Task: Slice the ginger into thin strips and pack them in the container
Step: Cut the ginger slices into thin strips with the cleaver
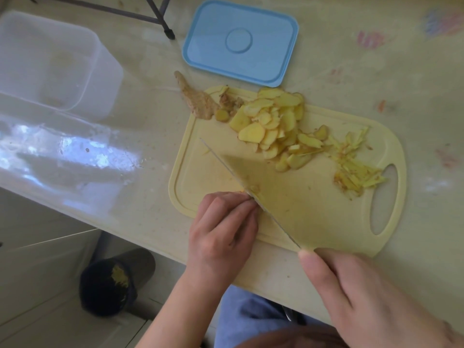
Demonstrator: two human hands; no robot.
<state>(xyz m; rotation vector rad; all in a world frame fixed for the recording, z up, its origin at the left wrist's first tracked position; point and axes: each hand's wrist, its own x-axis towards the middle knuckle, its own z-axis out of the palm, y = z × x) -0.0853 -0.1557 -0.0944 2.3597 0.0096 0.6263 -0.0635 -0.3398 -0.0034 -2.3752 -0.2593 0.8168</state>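
Clear container (54,62) near-empty, blue lid (241,42) off; left hand (223,227) pins ginger (254,189), right hand (364,295) grips knife (281,197).

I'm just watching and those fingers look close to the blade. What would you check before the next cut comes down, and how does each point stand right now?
1. Left hand fingers curled back from the edge: ok, knuckles face the knife, fingertips tucked.
2. Ginger piece under the left hand held steady: cannot tell, the hand hides nearly all of it.
3. Right hand firm on the knife: ok, fingers pinch the blade near its heel; the handle is hidden.
4. Cutting board fully on the table: not ok, its near edge sits at the table's edge.
5. Room beside the blade: ok, ginger slices and ginger strips lie apart from it.
6. Container open for packing: ok, blue lid lies off.
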